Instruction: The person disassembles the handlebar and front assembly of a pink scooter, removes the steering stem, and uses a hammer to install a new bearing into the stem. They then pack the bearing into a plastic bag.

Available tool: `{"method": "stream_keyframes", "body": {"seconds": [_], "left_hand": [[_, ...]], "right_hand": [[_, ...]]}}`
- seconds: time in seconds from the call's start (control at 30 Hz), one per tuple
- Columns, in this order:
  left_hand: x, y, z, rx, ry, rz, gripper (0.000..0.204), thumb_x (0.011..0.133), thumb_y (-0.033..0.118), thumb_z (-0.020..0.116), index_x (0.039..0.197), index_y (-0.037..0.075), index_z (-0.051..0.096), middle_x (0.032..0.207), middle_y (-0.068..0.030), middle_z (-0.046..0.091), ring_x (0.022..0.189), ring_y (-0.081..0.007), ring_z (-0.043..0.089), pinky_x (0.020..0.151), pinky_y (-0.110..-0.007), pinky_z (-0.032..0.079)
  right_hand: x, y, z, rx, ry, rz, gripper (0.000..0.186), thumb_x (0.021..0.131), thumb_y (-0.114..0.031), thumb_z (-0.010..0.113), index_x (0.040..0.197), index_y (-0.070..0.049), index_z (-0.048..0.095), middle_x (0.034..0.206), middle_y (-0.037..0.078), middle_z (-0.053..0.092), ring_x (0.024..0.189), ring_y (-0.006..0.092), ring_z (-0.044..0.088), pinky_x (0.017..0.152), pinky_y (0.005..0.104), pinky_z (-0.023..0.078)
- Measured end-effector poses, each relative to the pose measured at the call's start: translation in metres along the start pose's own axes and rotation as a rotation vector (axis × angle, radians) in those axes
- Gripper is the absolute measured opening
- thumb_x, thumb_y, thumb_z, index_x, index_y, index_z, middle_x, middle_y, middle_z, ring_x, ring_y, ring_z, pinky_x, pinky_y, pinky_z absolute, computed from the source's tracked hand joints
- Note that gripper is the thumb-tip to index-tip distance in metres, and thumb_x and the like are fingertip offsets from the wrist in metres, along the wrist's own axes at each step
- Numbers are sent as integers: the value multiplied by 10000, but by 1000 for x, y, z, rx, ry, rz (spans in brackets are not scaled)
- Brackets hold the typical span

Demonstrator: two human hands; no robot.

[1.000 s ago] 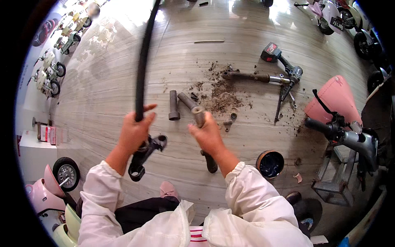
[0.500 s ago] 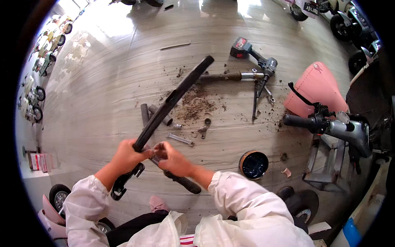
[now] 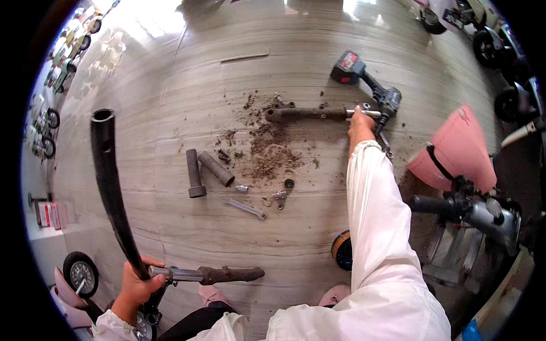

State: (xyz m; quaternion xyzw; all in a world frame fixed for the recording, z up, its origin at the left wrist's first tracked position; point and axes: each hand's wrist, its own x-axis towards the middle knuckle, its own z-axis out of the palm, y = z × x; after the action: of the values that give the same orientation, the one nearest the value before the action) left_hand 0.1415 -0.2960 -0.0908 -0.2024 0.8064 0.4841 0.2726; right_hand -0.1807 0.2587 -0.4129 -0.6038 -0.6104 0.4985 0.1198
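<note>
left hand: my left hand (image 3: 136, 284) is closed around the lower end of the long black curved tube (image 3: 111, 187), low at the left. The tube rises up and away to the left, with its open end high.
right hand: my right hand (image 3: 359, 120) is stretched far forward with the fingers curled on the shiny end of the rusty shaft (image 3: 310, 113) lying on the floor (image 3: 227, 79). I can't tell how firm that grip is.
second shaft: another rusty shaft with a bright metal end (image 3: 207, 275) sits crosswise just beside my left hand, touching the tube's lower end. I can't tell whether it's joined to the tube or only resting there.
done so far: I judge the strip-down well along. Two grey sleeves (image 3: 205, 173) lie loose side by side, small nuts and a washer (image 3: 281, 193) are scattered, a wrench (image 3: 246, 208) is out, and a patch of brown rust dirt (image 3: 267, 153) is spread over the floor.
left to do: I judge the far shaft not yet lifted, the loose bits uncollected and the dirt uncleaned.
tools: the cordless drill (image 3: 369, 85) lies just beyond my right hand, nearly touching the shaft end.
right edge: crowded. The pink scooter body (image 3: 455, 148) and the black handlebar grip (image 3: 432, 204) are close to my right sleeve, and a round tin (image 3: 341, 253) is by my elbow.
left edge: a wheel (image 3: 79, 273) is low at the left, and small ride-on toys run along the far left wall.
open room: bare floor shows top centre and between the sleeves and the tube. The tube's swing has space on the left, little on the right.
</note>
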Motion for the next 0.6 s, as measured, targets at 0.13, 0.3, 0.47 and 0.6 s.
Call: {"method": "stream_keyframes", "body": {"seconds": [0.13, 0.3, 0.47, 0.6], "left_hand": [[-26, -10, -18, 31, 127, -25, 364, 710, 210, 802, 970, 36, 617, 873, -41, 625, 805, -135, 584, 723, -291, 463], [-22, -22, -32, -90, 112, -14, 400, 726, 262, 815, 981, 29, 614, 901, -51, 640, 804, -137, 599, 724, -289, 470], [-36, -8, -52, 28, 174, 58, 260, 746, 66, 773, 966, 1, 650, 802, -40, 666, 704, -94, 603, 647, -254, 470], [-54, 5, -80, -100, 249, 15, 277, 753, -24, 738, 1011, -16, 636, 822, -29, 657, 700, -69, 580, 628, -233, 464]], "right_hand": [[-84, -5, 14, 43, -153, 157, 702, 714, -431, 805, 1140, 79, 577, 979, 159, 674, 789, 271, 659, 704, 411, 529], [-72, -7, 9, 306, -18, -57, 439, 699, -330, 760, 979, -20, 626, 837, 59, 635, 675, 194, 576, 629, 352, 470], [-166, -28, -31, 434, -394, -231, 391, 800, -313, 719, 988, 13, 612, 918, 59, 625, 793, 209, 588, 733, 379, 469], [-229, -76, -62, -88, -301, -1036, 337, 827, -243, 704, 1061, -35, 579, 933, 86, 649, 738, 243, 623, 686, 365, 482]]}}
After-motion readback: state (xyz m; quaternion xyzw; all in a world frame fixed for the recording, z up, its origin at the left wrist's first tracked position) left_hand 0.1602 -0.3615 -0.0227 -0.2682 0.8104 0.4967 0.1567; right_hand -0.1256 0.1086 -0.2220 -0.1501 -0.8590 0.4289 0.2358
